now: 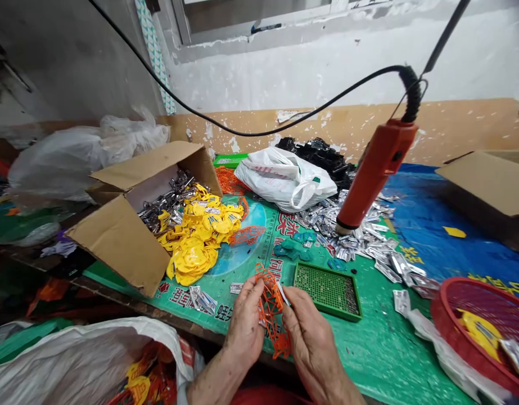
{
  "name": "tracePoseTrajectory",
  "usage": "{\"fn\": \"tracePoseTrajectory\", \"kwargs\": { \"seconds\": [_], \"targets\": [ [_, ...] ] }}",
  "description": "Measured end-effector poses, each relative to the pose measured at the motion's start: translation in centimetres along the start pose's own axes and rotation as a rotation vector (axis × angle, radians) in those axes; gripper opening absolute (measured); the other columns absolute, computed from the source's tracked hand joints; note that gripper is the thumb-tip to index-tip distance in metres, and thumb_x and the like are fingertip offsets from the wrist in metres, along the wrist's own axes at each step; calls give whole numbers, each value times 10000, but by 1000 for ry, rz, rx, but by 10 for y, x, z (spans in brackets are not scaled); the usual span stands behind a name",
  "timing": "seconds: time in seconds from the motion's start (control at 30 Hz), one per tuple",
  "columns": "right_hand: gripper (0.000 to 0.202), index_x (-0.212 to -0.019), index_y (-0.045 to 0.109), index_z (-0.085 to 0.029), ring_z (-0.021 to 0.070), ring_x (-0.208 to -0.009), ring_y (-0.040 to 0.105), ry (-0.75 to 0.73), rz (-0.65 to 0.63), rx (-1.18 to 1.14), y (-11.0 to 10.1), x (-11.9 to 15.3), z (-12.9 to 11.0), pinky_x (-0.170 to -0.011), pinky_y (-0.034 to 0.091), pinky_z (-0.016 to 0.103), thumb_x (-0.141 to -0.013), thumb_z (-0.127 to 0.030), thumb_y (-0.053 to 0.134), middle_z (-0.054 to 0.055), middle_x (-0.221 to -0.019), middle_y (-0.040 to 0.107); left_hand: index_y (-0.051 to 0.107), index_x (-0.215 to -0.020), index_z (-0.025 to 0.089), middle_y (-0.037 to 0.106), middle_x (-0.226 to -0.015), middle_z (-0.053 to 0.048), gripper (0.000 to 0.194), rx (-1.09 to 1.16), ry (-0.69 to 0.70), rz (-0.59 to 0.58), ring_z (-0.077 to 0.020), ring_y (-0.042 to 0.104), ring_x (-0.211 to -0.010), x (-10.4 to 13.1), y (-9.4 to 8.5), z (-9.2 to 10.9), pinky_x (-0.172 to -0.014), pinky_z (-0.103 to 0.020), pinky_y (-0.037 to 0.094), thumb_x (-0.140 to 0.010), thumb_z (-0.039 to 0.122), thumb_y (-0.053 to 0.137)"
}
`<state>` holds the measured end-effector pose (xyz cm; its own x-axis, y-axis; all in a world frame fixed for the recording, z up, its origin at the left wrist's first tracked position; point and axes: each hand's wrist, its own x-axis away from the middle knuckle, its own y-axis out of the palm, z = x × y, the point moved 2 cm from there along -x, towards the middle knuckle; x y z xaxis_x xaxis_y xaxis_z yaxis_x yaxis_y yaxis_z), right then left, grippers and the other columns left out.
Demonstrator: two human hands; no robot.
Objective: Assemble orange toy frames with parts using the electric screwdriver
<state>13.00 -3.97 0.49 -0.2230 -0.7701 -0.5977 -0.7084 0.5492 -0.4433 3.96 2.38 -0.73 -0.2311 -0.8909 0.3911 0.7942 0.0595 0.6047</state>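
Note:
Between my hands, above the table's front edge, is an orange openwork plastic frame (271, 301). My left hand (246, 320) grips its left side, fingers closed. On the other side my right hand (307, 326) is closed on a small silver-grey metal piece (283, 293), held against the frame's right edge. The piece is partly hidden by my fingers. Just beyond my right hand lies a green tray (322, 287) with a grid of holes and small screws at its right end. A red electric screwdriver (375, 174) hangs above the table at right.
An open cardboard box (124, 242) spills yellow plastic parts (195, 247) on the left. Silver metal parts (360, 236) are heaped behind the tray, near a white plastic bag (287, 177). A red basket (442, 315) stands at right; a white sack (94, 343) is at lower left.

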Motion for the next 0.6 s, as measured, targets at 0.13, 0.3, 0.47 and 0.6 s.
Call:
{"fn": "tracePoseTrajectory", "kwargs": {
  "seconds": [0.13,0.3,0.47,0.6],
  "targets": [
    [373,-1272,489,-144,193,-1118,576,-93,30,87,1,7,-1,-912,530,289,-904,-208,490,138,-1182,589,633,-967,154,698,-938,-65,348,-159,36,-22,-193,650,-859,-3,1,-4,-817,-308,490,-715,380,714],
    [448,-1337,436,-130,223,-1125,561,-130,97,240,3,11,12,-845,569,320,-890,-105,440,171,-1188,559,581,-1184,139,539,-1263,-154,448,-800,354,-94,-272,478,-1212,-9,0,2,-1049,-431,339,-834,417,551],
    [584,-1433,322,-180,254,-1125,545,-173,156,332,2,8,20,-781,589,353,-872,-54,420,172,-1178,547,505,-1300,143,446,-1340,-166,487,-1265,747,-71,-301,373,-1267,13,5,10,-1078,-541,262,-882,389,455],
    [630,-1453,277,-163,271,-1152,517,-196,173,346,6,9,13,-794,584,379,-853,-14,397,191,-1190,524,624,-1141,181,615,-1099,-109,387,-1089,459,-348,-245,531,-1054,26,12,10,-980,-437,411,-917,412,408]
  ]
}}
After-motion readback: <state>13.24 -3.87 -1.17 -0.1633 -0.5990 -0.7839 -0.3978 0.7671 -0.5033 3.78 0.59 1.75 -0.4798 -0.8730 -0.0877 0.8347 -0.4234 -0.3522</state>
